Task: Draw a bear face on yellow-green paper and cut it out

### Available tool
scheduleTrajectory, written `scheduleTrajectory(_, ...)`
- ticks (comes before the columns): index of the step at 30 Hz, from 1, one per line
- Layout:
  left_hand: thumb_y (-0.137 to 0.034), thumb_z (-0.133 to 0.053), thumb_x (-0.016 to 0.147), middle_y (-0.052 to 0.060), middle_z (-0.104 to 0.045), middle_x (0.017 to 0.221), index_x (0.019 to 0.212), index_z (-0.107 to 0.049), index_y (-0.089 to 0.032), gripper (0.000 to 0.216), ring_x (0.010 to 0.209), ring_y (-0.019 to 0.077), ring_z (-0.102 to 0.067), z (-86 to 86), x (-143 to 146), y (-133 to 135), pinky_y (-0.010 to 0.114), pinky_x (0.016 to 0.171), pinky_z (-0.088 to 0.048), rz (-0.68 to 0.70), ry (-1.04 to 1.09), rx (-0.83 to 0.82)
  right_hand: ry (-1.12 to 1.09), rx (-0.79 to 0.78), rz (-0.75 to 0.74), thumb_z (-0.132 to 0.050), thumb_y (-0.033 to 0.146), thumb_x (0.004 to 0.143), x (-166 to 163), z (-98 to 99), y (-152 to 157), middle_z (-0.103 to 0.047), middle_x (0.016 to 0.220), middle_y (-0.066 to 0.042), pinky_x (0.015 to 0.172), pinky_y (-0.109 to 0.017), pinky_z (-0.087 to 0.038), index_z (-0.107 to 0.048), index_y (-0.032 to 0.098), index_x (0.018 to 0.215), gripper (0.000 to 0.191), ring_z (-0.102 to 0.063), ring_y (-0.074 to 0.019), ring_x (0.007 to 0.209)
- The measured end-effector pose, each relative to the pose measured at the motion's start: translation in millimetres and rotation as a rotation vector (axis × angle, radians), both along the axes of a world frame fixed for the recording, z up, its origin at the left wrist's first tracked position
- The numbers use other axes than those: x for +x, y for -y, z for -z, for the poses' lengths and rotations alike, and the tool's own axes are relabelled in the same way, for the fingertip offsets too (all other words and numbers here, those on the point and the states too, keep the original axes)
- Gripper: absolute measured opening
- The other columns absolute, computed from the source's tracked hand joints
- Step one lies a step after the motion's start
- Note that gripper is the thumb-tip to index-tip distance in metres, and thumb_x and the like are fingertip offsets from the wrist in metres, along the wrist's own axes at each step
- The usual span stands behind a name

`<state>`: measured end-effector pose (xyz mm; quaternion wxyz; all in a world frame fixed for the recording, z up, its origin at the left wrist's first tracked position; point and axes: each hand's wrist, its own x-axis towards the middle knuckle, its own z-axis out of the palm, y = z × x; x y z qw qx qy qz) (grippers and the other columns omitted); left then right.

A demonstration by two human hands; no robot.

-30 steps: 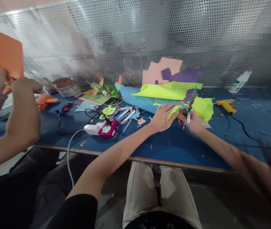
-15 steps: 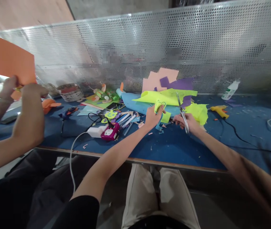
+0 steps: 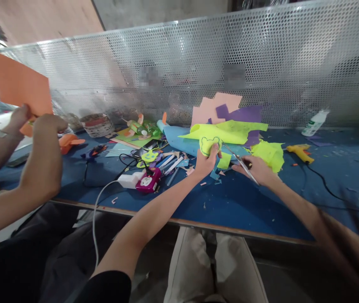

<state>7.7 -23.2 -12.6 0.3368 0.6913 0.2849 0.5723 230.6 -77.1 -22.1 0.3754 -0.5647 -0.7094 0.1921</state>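
Between the thumb and fingers of my left hand (image 3: 207, 162) is a yellow-green cutout (image 3: 209, 145) with a dark outline like a bear's head, its face turned toward me. My right hand (image 3: 255, 168) grips a pair of silver scissors (image 3: 241, 163), whose tips point up and left at the cutout's right edge. I cannot tell whether the tips touch it. Behind both hands lie a large yellow-green sheet (image 3: 223, 129) and a blue sheet (image 3: 176, 136). A small yellow-green square (image 3: 224, 160) rests on the table between my hands, and a crumpled yellow-green piece (image 3: 269, 153) lies beyond my right hand.
A co-worker's hands (image 3: 45, 126) hold an orange sheet (image 3: 18, 80) at left. On the blue table (image 3: 230, 202) are a magenta power adapter (image 3: 148, 180), a yellow glue gun (image 3: 301, 153), a white bottle (image 3: 316, 123), a basket (image 3: 97, 125) and paper scraps. A perforated metal panel (image 3: 192, 54) stands behind.
My left hand has turned the cutout so its outlined face shows fully. The scissors have swung from nearly upright to a leftward slant, with their tips nearer the cutout.
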Motion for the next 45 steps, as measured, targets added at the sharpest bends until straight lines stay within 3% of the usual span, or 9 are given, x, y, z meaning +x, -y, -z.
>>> scheduleTrajectory(3,-0.064,-0.043,0.103,0.001,-0.058,0.063,0.070,-0.059,-0.020,0.057,0.057,0.0121,-0.052,1.4,-2,-3,0.030,0.061,-0.049,-0.021,-0.007,-0.014,0.133,-0.008,-0.014,-0.073,0.063,0.085,-7,-2.8,5,-0.064,0.067,-0.001,0.056,-0.029,-0.039,-0.062,0.023,0.077,0.043,-0.054,-0.0171,0.058)
scheduleTrajectory(7,-0.065,-0.043,0.103,0.001,-0.059,0.063,0.071,-0.061,-0.020,0.058,0.054,0.0118,-0.051,6.5,-1,-2,0.031,0.060,-0.050,0.014,-0.029,-0.059,0.031,-0.022,-0.093,-0.065,0.063,0.092,-11,-1.9,9,-0.060,0.068,0.000,0.055,-0.030,-0.040,-0.056,0.024,0.083,0.041,-0.053,-0.0174,0.059)
scheduleTrajectory(16,-0.062,-0.051,0.100,0.003,-0.065,0.067,0.071,-0.063,-0.018,0.053,0.064,0.0137,-0.060,3.8,5,13,0.030,0.068,-0.056,0.138,-0.075,-0.032,-0.071,-0.035,-0.185,-0.068,0.058,0.091,-14,-2.1,14,-0.053,0.070,0.003,0.057,-0.028,-0.037,-0.058,0.022,0.085,0.038,-0.048,-0.0150,0.061)
scheduleTrajectory(20,-0.061,-0.056,0.098,0.005,-0.068,0.073,0.074,-0.065,-0.017,0.051,0.067,0.0137,-0.060,2.2,6,15,0.030,0.069,-0.055,0.133,-0.031,-0.036,-0.157,-0.032,-0.214,-0.067,0.060,0.091,-16,-7.8,16,-0.055,0.068,0.001,0.056,-0.029,-0.039,-0.058,0.021,0.078,0.041,-0.050,-0.0159,0.060)
scheduleTrajectory(25,-0.058,-0.061,0.097,0.003,-0.065,0.069,0.076,-0.066,-0.017,0.047,0.064,0.0120,-0.057,0.8,12,19,0.028,0.068,-0.053,0.127,0.083,-0.080,-0.093,-0.050,-0.207,-0.067,0.061,0.090,-18,-10.7,16,-0.053,0.064,0.001,0.055,-0.028,-0.036,-0.058,0.020,0.077,0.043,-0.049,-0.0154,0.058)
scheduleTrajectory(35,-0.061,-0.065,0.093,0.003,-0.065,0.065,0.068,-0.064,-0.016,0.052,0.056,0.0108,-0.056,-3.8,17,33,0.025,0.055,-0.050,0.085,0.142,-0.137,-0.142,-0.066,-0.364,-0.062,0.062,0.094,-20,-7.3,18,-0.054,0.077,0.000,0.061,-0.027,-0.038,-0.060,0.017,0.097,0.045,-0.047,-0.0146,0.067)
scheduleTrajectory(45,-0.060,-0.065,0.093,0.004,-0.066,0.067,0.069,-0.065,-0.016,0.050,0.063,0.0133,-0.061,0.0,16,28,0.027,0.063,-0.055,0.132,0.112,-0.106,-0.151,-0.012,-0.379,-0.059,0.058,0.098,-18,0.9,16,-0.053,0.075,0.000,0.061,-0.030,-0.040,-0.058,0.018,0.095,0.040,-0.052,-0.0163,0.065)
